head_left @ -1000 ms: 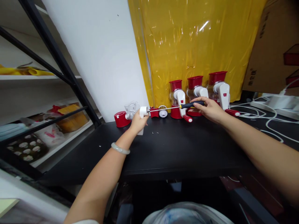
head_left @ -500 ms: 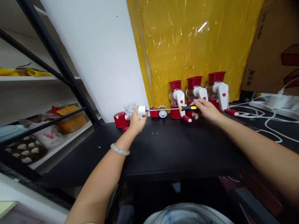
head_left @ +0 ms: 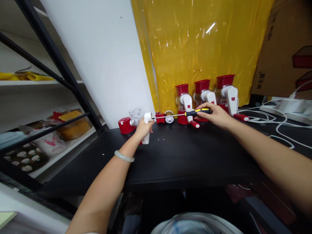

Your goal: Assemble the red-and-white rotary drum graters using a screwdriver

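My left hand [head_left: 143, 129] is closed around a white crank handle [head_left: 147, 117], its round hollow end pointing right and its arm hanging below my fingers. In my right hand [head_left: 212, 115] is a screwdriver [head_left: 191, 113] with a black and yellow grip, held between thumb and fingers. Its long metal shaft runs level to the left, with the tip at the opening of the crank handle's round end; how deep it reaches is hidden. Behind the left hand stand a red base [head_left: 125, 125] and a clear plastic housing [head_left: 136, 112].
Three red and white rotary graters [head_left: 183, 97] stand along the back of the black table [head_left: 185, 156]. A red part [head_left: 160, 118] and a round white-rimmed piece [head_left: 169, 117] sit left of them. White cables [head_left: 278, 120] lie at right; a shelf rack [head_left: 70, 78] stands at left.
The crank handle has turned in my left hand, so its arm now shows below the fingers. The screwdriver has tilted slightly, and my right fingers have shifted along its grip.
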Demonstrator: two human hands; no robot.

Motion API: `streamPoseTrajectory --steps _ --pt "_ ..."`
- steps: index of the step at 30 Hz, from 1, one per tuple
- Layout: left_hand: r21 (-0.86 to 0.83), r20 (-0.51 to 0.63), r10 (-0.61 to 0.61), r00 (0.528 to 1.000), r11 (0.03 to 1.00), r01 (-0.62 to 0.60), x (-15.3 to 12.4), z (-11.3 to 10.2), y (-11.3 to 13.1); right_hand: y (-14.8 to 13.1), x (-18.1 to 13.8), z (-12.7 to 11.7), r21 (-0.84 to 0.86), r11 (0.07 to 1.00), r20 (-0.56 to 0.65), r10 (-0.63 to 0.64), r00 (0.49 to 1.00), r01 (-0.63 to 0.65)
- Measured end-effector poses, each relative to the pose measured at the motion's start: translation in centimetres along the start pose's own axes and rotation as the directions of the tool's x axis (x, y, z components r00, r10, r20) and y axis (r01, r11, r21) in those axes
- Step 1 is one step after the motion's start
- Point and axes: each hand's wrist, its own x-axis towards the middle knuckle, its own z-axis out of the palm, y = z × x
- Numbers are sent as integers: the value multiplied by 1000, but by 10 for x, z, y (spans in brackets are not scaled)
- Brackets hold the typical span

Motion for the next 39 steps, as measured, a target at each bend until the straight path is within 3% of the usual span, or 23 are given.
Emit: streamPoseTrajectory --steps 6,11,15,18,23,27,30,35,37,39 --pt "112 -78 199 977 975 -189 3 -8 -5 -4 -1 6 77 993 22 85 996 -86" --pt "226 -119 444 888 883 -411 -1 -15 -4 -8 -1 7 114 987 59 109 992 -116" --pt "268 -121 518 847 839 -474 -5 -16 0 -6 -2 10 71 990 96 117 989 -124" --pt "273 -143 437 888 880 -389 -4 -14 3 -4 -2 17 162 977 47 133 990 -139" --pt "148 -68 103 992 985 -93 -2 -6 8 -2 -3 24 255 954 -78 186 980 -160" --pt "-5 63 -161 985 987 162 -7 -1 12 1 -4 20 240 970 -79 61 995 -41" --pt "-24 109 -217 970 975 221 -9 0 11 2 -4 16 171 984 -8 60 998 -57" --pt "52 16 -55 998 997 54 -2 -4 5 0 -4 13 172 977 47 117 992 -123" --pt "139 -55 97 994 986 -89 -1 -8 4 -1 -4 13 237 963 40 122 992 -128" --pt "215 -126 290 949 941 -259 -3 -12 5 -2 -3 14 324 937 38 130 991 -135"
